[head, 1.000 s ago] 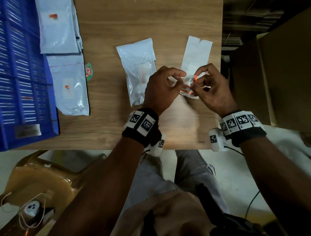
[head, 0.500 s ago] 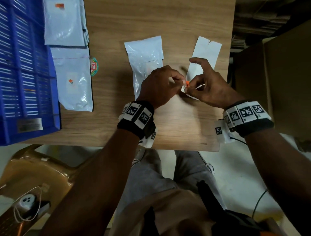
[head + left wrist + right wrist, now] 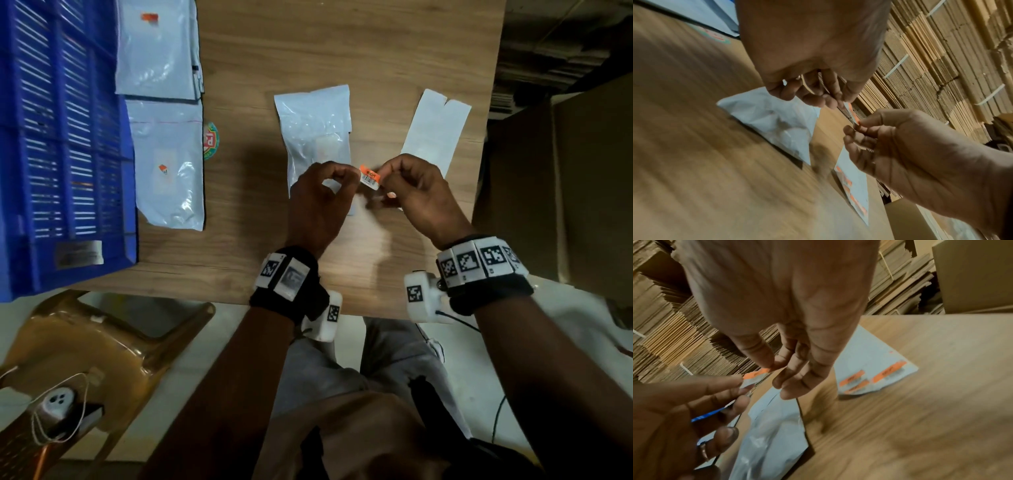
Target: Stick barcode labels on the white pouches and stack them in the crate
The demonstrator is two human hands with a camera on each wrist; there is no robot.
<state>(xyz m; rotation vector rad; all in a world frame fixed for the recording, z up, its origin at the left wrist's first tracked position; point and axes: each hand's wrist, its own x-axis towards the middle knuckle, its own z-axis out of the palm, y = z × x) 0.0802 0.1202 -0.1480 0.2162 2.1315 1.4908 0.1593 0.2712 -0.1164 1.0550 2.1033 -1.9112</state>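
At the left edge of the head view the blue crate (image 3: 61, 144) stands, with labelled pouches (image 3: 168, 164) beside it. At centre an unlabelled white pouch (image 3: 313, 137) lies flat. Just below it, the barcode label (image 3: 370, 176) is held taut in the air, one edge pinched by the left hand (image 3: 318, 202), the other by the right hand (image 3: 416, 195). The label is best lowered one edge first and smoothed flat (creases would spoil scanning). The backing sheet (image 3: 435, 132) lies to the right.
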